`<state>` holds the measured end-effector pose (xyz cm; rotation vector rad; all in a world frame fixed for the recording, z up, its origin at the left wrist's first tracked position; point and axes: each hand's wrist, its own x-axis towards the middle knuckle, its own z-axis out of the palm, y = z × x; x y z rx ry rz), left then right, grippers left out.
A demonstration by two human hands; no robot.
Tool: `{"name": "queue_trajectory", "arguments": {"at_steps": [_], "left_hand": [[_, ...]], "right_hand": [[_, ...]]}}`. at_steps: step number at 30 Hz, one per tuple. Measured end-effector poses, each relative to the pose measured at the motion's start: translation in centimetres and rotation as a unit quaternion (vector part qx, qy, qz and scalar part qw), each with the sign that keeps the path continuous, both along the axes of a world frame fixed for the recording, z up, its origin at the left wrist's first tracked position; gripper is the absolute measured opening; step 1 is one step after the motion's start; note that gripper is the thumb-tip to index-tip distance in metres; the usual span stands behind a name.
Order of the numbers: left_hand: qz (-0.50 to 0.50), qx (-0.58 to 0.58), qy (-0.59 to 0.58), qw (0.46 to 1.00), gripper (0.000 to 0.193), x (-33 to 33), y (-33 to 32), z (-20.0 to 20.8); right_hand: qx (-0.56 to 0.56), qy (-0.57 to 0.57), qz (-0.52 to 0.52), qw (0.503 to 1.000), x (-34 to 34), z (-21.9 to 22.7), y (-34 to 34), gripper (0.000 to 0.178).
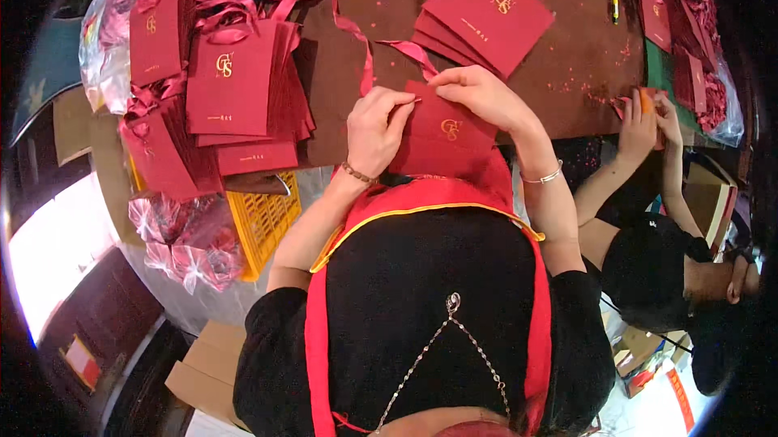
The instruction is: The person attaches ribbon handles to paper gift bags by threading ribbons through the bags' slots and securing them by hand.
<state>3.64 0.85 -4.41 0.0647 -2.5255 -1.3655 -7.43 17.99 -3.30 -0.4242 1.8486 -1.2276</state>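
Note:
A small dark-red paper bag (450, 136) with gold print lies at the table's near edge, close against my apron. My left hand (378, 131) is closed in a pinch at its upper left edge; a small pale tip shows at the fingertips. At the bag's top edge my right hand (480, 97) pinches with thumb and forefinger where a dark-red ribbon (412, 51) comes in. Another length of the ribbon runs down behind my left hand. Exactly what lies between the fingertips is partly hidden.
Stacked red bags with ribbon handles (231, 81) stand on the left, above a yellow crate (263, 214). More flat red bags (490, 12) lie at the far side of the brown table (579, 56), near a yellow-black pen (614, 0). A co-worker's hands (644, 125) work at right.

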Motion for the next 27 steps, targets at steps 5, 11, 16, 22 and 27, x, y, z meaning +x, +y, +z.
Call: {"name": "queue_trajectory", "arguments": {"at_steps": [5, 11, 16, 22, 27], "left_hand": [[-0.017, -0.068, -0.002, 0.998, 0.009, -0.4, 0.6, 0.5], [-0.005, -0.107, 0.040, 0.993, 0.005, -0.8, 1.6, 0.2], [-0.010, -0.149, 0.062, 0.987, 0.007, -1.0, 1.5, 0.2], [-0.055, -0.258, 0.075, 0.962, 0.006, -1.2, 1.2, 1.3], [-0.110, -0.301, 0.101, 0.942, 0.006, -1.5, 0.8, 1.4]], "right_hand": [[-0.003, 0.000, 0.007, 1.000, 0.0, 0.6, 0.3, 0.026], [-0.004, 0.014, 0.008, 1.000, 0.2, 0.5, 0.6, 0.032], [-0.045, 0.006, 0.011, 0.999, 0.7, 0.2, 0.3, 0.032], [-0.037, 0.009, 0.002, 0.999, 1.3, -0.4, 0.2, 0.032], [-0.059, -0.031, -0.023, 0.997, 1.6, -0.4, 0.3, 0.029]]}}
